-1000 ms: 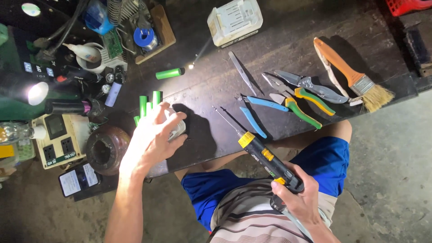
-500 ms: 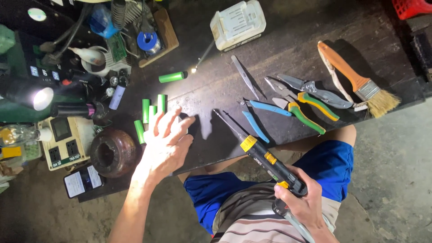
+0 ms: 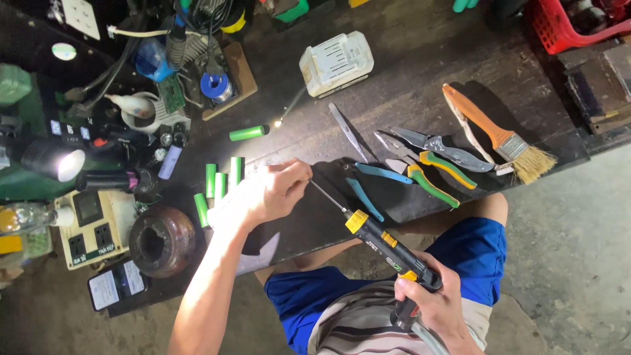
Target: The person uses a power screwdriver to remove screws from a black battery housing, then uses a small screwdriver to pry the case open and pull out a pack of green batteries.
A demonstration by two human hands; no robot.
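Note:
My right hand (image 3: 437, 306) grips the handle of a black and yellow soldering iron (image 3: 384, 243), low at the right, over my lap. Its thin metal tip (image 3: 322, 196) slants up and left to my left hand (image 3: 266, 192). That hand rests on the dark workbench (image 3: 394, 72) with fingers pinched together at the iron's tip; what they pinch is too small to see. Several green cylindrical battery cells (image 3: 220, 181) stand or lie just left of my left hand, and one more green cell (image 3: 248, 133) lies apart, farther back.
Pliers with blue and green handles (image 3: 407, 174), tweezers (image 3: 345, 128), snips and an orange-handled brush (image 3: 499, 135) lie to the right. A white battery case (image 3: 336, 62) sits at the back. At the left are a lit lamp (image 3: 49, 161), a power strip (image 3: 89, 227) and a round metal pot (image 3: 161, 240).
My left hand went from spread flat over the cells to a pinch at the iron's tip, shifting right. The soldering iron's tip has come up against its fingers.

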